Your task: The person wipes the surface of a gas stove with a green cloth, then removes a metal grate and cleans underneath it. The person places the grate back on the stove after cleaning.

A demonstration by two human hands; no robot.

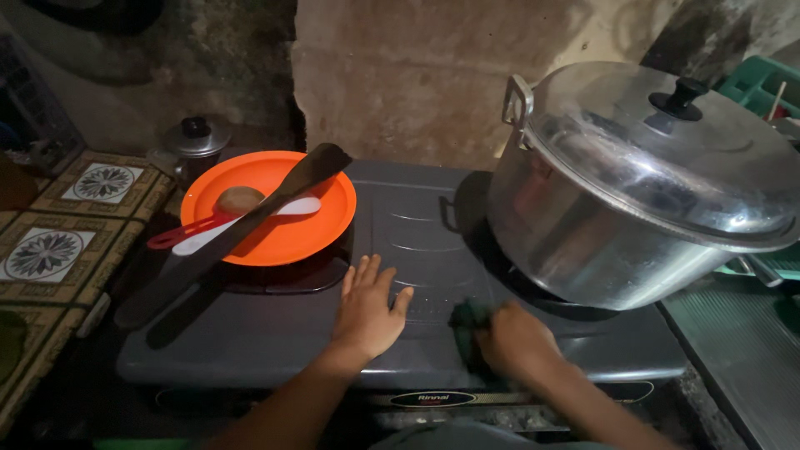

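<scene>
A dim kitchen's grey stove (275, 342): left hand (367, 312) lay flat, right hand (512, 342) clenched a green cloth (468, 317); the nearby big pot (633, 200) might burn a knuckle.

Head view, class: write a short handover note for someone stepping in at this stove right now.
Left hand: flat, fingers spread, on the dark grey two-burner stove top.
Right hand: closed on a dark green cloth pressed to the stove's middle front.
Large lidded aluminium pot sits on the right burner; orange round plate with black spatula on the left.
Done: cannot tell how much is wiped.
Left: areas under pot and plate are untouched.
</scene>
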